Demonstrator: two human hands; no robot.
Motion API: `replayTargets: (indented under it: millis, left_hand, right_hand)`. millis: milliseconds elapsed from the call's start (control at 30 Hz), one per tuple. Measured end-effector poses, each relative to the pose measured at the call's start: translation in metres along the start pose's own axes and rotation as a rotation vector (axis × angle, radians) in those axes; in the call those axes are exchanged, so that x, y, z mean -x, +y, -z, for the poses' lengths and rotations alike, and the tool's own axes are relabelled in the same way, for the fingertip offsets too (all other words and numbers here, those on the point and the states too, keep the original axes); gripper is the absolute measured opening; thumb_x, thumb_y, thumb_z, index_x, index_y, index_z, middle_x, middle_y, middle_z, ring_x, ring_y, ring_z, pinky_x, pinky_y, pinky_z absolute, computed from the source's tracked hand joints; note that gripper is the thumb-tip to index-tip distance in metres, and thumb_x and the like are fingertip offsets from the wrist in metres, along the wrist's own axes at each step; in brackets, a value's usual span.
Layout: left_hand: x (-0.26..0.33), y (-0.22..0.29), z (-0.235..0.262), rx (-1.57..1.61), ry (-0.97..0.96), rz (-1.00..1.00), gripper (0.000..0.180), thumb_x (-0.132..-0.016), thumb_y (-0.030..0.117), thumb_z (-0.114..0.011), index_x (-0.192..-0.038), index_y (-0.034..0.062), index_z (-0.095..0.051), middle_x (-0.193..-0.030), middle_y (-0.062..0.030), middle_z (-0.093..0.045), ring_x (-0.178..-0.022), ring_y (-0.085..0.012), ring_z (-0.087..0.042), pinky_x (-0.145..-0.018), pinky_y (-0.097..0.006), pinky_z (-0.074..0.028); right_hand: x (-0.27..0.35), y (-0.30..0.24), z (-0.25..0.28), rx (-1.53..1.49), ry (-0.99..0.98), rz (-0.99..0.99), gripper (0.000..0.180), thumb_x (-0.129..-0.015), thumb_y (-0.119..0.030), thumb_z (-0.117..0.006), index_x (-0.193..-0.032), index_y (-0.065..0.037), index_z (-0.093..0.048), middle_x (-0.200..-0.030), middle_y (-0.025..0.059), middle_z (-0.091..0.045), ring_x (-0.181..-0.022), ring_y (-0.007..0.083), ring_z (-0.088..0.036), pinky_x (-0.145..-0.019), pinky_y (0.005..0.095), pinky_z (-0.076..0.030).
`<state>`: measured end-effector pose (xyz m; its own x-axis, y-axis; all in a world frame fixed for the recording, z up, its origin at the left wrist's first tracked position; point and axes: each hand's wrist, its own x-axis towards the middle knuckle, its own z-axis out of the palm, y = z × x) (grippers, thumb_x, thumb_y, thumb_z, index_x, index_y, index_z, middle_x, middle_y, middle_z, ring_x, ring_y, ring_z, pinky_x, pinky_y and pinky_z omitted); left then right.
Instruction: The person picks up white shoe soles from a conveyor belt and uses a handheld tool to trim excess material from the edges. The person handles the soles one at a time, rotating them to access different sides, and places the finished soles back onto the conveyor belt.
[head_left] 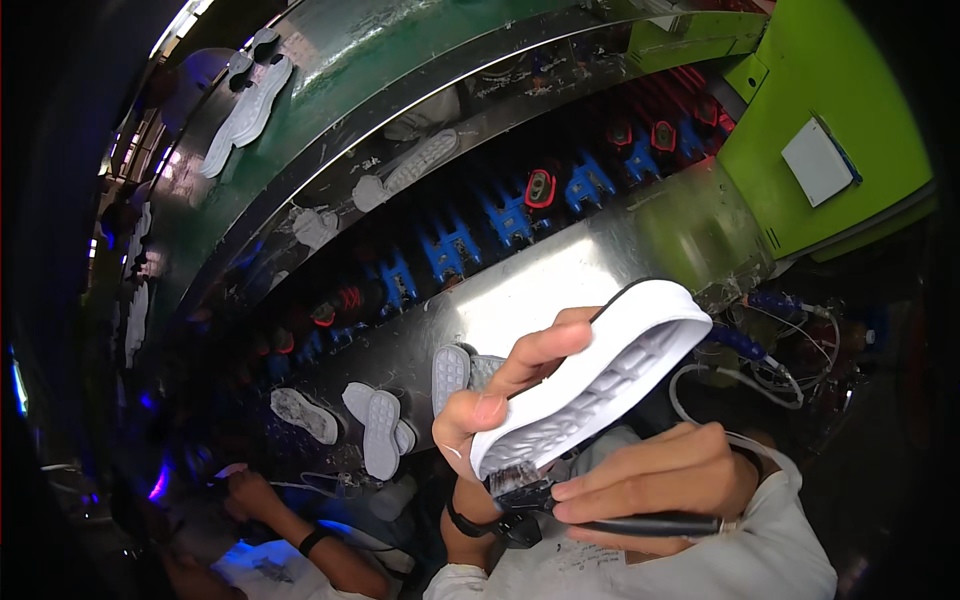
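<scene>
Here, hollow gridded sole (pixel 590 393) in left hand (pixel 510 377), brush (pixel 520 490) in right hand (pixel 660 480)

The sole (pixel 590 388), at lower centre, has a smooth, matt, foam-like outer wall and a grid-textured interior; the brush (pixel 650 525) below it combines a smooth, plastic-looking handle with rough bristles. The bench (pixel 540 285), at centre, is metal with a glossy, reflective finish. At upper left, the belt (pixel 350 60) is smooth and glossy; at upper right, the smooth panel (pixel 850 90) carries matt paper (pixel 816 165).
</scene>
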<state>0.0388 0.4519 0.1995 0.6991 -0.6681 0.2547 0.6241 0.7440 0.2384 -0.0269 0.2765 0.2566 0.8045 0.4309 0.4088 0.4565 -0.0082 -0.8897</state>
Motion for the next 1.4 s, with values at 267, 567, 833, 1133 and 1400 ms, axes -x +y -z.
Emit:
replayTargets:
  millis: [267,567,833,1133,1400]
  left_hand:
    - [-0.044,0.002,-0.002,-0.006,0.295,-0.188,0.063,-0.084,0.037,-0.058,-0.144,0.0188,-0.051,-0.150,-0.0206,-0.044,-0.117,-0.0416,-0.057,-0.091,-0.050,-0.050]
    - [-0.276,0.089,-0.004,-1.756,0.464,-0.635,0.061,-0.104,0.028,-0.043,-0.155,0.0030,-0.021,-0.140,-0.0346,-0.044,-0.117,-0.0480,-0.050,-0.099,-0.047,-0.044]
    - [-0.334,0.124,0.035,-2.609,0.796,-0.168,0.077,-0.090,0.063,-0.055,-0.150,0.0183,-0.039,-0.151,-0.0323,-0.032,-0.134,-0.0561,-0.038,-0.107,-0.063,-0.034]
    - [-0.242,0.086,-0.040,-2.535,0.625,-0.350,0.059,-0.079,0.029,-0.069,-0.123,-0.0029,-0.048,-0.101,-0.0261,-0.066,-0.096,-0.0394,-0.066,-0.089,-0.045,-0.050]
    - [0.059,-0.020,0.047,-0.643,0.595,0.297,0.053,-0.088,0.010,-0.073,-0.131,-0.0031,-0.046,-0.116,-0.0136,-0.065,-0.107,-0.0261,-0.065,-0.088,-0.037,-0.055]
  right_hand:
    - [-0.025,0.006,0.036,-0.015,0.224,-0.172,0.030,-0.068,0.002,-0.085,-0.095,0.003,-0.075,-0.091,0.0231,-0.073,-0.082,0.0273,-0.075,-0.076,0.0320,-0.061]
    - [0.017,0.001,0.056,-0.484,0.538,-0.282,0.023,-0.072,0.008,-0.077,-0.094,0.009,-0.073,-0.092,0.0228,-0.073,-0.071,0.0211,-0.071,-0.063,0.0261,-0.057]
    - [0.060,0.024,0.057,-0.589,0.706,-0.551,0.021,-0.079,0.001,-0.075,-0.098,0.010,-0.071,-0.075,0.0130,-0.070,-0.055,0.0113,-0.062,-0.047,0.0198,-0.042]
    - [0.070,0.016,0.053,-0.605,0.766,-0.427,0.026,-0.073,0.005,-0.073,-0.099,0.009,-0.068,-0.096,0.0189,-0.071,-0.078,0.0170,-0.067,-0.066,0.0251,-0.051]
    - [0.066,0.037,0.023,-0.483,0.695,-0.326,0.024,-0.074,0.006,-0.073,-0.096,0.007,-0.067,-0.095,0.0167,-0.070,-0.091,0.0203,-0.068,-0.084,0.0295,-0.052]
